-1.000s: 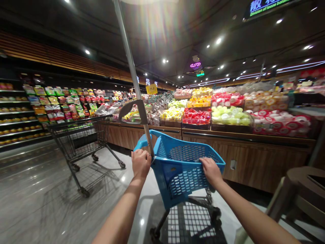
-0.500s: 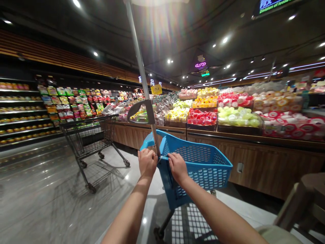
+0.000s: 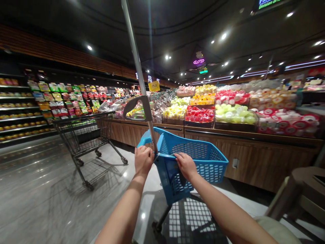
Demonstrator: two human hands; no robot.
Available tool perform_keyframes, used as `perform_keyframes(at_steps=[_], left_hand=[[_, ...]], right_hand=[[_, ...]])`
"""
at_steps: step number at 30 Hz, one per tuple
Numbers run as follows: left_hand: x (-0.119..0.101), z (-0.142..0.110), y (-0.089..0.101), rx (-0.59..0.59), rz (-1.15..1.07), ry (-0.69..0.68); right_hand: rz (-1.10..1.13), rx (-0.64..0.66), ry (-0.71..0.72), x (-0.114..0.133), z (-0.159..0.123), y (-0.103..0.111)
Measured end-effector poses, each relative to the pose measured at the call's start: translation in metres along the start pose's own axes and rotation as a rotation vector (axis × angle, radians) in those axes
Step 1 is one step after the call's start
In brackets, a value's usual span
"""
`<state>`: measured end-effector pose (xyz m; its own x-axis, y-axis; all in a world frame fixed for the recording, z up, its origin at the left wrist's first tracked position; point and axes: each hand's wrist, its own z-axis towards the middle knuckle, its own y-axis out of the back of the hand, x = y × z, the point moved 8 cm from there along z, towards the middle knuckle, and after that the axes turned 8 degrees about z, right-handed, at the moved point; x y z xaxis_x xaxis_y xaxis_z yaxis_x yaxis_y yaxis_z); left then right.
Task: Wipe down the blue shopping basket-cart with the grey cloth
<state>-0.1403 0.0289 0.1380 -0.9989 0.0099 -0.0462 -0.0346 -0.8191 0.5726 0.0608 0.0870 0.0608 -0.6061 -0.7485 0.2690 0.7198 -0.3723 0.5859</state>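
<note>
A blue plastic shopping cart (image 3: 203, 153) on dark metal legs stands in front of me, its perforated basket pointing right. My left hand (image 3: 143, 159) is closed around the blue handle at its near left end, beside a metal pole (image 3: 138, 61) with a grey bracket (image 3: 142, 108). With fingers bent over the near rim, my right hand (image 3: 186, 164) grips the basket's edge. The undersides of both hands' fingers are partly hidden by the rim.
An empty dark wire cart (image 3: 83, 135) stands at the left. Behind the blue cart runs a wooden counter (image 3: 254, 159) with bins of wrapped sweets (image 3: 199, 114). Stocked shelves (image 3: 20, 115) line the left wall. A brown stool-like object (image 3: 309, 183) is at the lower right.
My right hand has slid a little to the right along the basket's rim. The whole view has shifted slightly; my left hand keeps its hold on the handle.
</note>
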Motion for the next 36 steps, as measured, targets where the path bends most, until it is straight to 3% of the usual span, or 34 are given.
perform_keyframes(at_steps=[4,7,15,19,25,31,36], left_hand=[[-0.006,-0.001,0.001,-0.017,0.005,0.021],[-0.012,-0.003,0.001,-0.018,-0.006,0.035],[-0.014,-0.003,0.002,-0.039,0.008,0.044],[-0.010,-0.003,0.001,-0.021,0.014,0.035],[-0.001,-0.001,-0.001,0.018,0.009,0.008],[0.001,0.000,-0.002,0.019,-0.006,-0.010],[-0.004,-0.001,-0.001,-0.004,-0.010,0.019]], right_hand=[[0.002,-0.037,-0.030,-0.014,-0.009,0.009],[0.016,-0.077,-0.058,-0.011,-0.006,0.011],[0.082,-0.130,-0.035,0.045,0.020,-0.007],[0.102,-0.081,0.051,0.056,0.018,-0.010],[0.055,-0.028,0.127,0.026,0.001,-0.004],[-0.004,-0.036,0.081,-0.021,-0.028,0.018],[0.039,-0.084,0.000,-0.030,-0.032,0.027]])
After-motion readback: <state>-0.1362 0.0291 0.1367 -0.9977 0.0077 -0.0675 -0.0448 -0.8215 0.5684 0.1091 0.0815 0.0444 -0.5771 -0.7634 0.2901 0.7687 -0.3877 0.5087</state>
